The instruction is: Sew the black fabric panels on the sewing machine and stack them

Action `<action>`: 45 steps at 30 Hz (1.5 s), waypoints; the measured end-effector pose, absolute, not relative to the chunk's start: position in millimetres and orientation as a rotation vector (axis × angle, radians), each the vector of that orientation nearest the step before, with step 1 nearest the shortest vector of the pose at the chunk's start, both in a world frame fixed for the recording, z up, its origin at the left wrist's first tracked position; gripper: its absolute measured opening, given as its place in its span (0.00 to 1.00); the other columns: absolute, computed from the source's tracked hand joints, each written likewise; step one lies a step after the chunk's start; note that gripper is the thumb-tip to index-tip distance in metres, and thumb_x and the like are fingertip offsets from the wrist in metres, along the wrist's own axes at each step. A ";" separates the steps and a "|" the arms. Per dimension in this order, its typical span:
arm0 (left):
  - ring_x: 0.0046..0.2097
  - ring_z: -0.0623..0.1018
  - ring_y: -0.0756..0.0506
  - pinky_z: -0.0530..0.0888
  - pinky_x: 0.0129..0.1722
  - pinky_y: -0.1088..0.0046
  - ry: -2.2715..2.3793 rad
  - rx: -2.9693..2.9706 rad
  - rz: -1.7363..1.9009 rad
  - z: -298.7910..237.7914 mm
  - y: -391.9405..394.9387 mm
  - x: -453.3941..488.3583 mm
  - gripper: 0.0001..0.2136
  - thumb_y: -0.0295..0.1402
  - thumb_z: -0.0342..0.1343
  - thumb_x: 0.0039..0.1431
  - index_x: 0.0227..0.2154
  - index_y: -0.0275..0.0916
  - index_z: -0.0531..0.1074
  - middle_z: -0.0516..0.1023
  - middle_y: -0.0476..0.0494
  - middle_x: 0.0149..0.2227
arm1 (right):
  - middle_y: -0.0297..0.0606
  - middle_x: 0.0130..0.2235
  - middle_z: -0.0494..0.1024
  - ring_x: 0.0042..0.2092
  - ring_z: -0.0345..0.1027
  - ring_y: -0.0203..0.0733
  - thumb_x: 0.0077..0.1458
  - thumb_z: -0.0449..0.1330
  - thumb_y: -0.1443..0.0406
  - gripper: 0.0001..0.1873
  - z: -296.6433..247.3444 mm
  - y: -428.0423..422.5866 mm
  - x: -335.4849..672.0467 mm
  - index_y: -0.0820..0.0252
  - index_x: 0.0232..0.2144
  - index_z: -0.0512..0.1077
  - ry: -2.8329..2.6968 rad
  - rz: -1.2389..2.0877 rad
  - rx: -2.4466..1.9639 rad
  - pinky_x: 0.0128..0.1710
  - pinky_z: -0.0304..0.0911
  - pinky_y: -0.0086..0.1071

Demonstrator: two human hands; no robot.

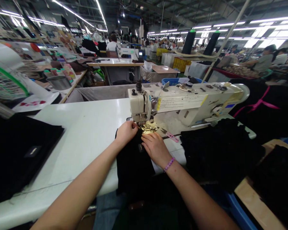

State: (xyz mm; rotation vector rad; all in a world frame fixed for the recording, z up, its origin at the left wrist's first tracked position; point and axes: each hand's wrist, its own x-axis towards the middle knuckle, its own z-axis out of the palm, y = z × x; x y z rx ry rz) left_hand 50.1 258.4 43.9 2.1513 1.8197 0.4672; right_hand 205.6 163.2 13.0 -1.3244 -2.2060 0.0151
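Note:
Black fabric lies under the sewing machine's needle area and hangs over the table's front edge. My left hand is closed at the fabric's left side, thumb and fingers pinched together close to the presser foot. On the right side my right hand rests on the cloth, its fingers stretched toward the needle and lying flat. A small dark label shows on the fabric beside that hand. Just beyond the right fingertips is a shiny gold metal plate. Pink-handled thread snips lie to its right.
Folded black fabric with a label lies on the white table at left. More black cloth is heaped at right, near a wooden edge. Thread cones stand behind the machine. A fan is at far left.

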 end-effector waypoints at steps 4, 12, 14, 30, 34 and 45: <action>0.43 0.78 0.40 0.72 0.45 0.66 1.781 2.192 0.561 48.8 247.9 46.4 0.08 0.32 0.54 0.58 0.35 0.36 0.76 0.80 0.37 0.39 | 0.43 0.53 0.78 0.54 0.69 0.51 0.64 0.58 0.70 0.12 12.1 160.3 211.3 0.60 0.48 0.76 -2.172 0.088 -1.316 0.58 0.62 0.50; 0.40 0.75 0.46 0.73 0.43 0.68 1.526 2.186 1.209 55.8 112.5 -3.2 0.06 0.31 0.50 0.65 0.33 0.39 0.70 0.75 0.45 0.35 | 0.44 0.49 0.78 0.51 0.70 0.47 0.57 0.52 0.76 0.20 25.8 87.5 208.0 0.61 0.50 0.72 -1.934 0.192 -1.065 0.54 0.64 0.46; 0.38 0.75 0.47 0.73 0.40 0.68 1.410 2.226 1.263 44.3 73.8 -15.3 0.04 0.28 0.51 0.64 0.34 0.40 0.69 0.74 0.46 0.34 | 0.45 0.50 0.76 0.52 0.68 0.49 0.55 0.54 0.74 0.22 32.5 67.6 199.4 0.61 0.53 0.70 -2.042 0.219 -0.955 0.54 0.63 0.47; 0.36 0.74 0.50 0.73 0.37 0.75 1.477 2.075 1.324 37.5 34.0 -14.3 0.08 0.22 0.55 0.56 0.31 0.41 0.65 0.71 0.51 0.32 | 0.39 0.37 0.76 0.40 0.70 0.43 0.63 0.54 0.73 0.08 40.2 70.1 160.4 0.59 0.39 0.71 -2.092 0.247 -0.784 0.40 0.66 0.37; 0.30 0.71 0.52 0.70 0.33 0.76 1.702 2.114 1.641 37.9 37.4 -8.6 0.10 0.19 0.54 0.54 0.31 0.41 0.63 0.67 0.55 0.28 | 0.40 0.37 0.76 0.39 0.70 0.44 0.61 0.54 0.74 0.08 48.0 69.7 153.0 0.59 0.39 0.70 -2.115 0.060 -0.757 0.39 0.67 0.39; 0.31 0.70 0.51 0.69 0.33 0.75 1.660 2.016 1.626 43.1 29.3 -6.6 0.07 0.21 0.55 0.58 0.32 0.41 0.66 0.68 0.52 0.28 | 0.42 0.39 0.77 0.41 0.72 0.43 0.61 0.57 0.76 0.11 49.2 69.7 139.7 0.60 0.44 0.71 -1.989 0.166 -0.643 0.40 0.72 0.37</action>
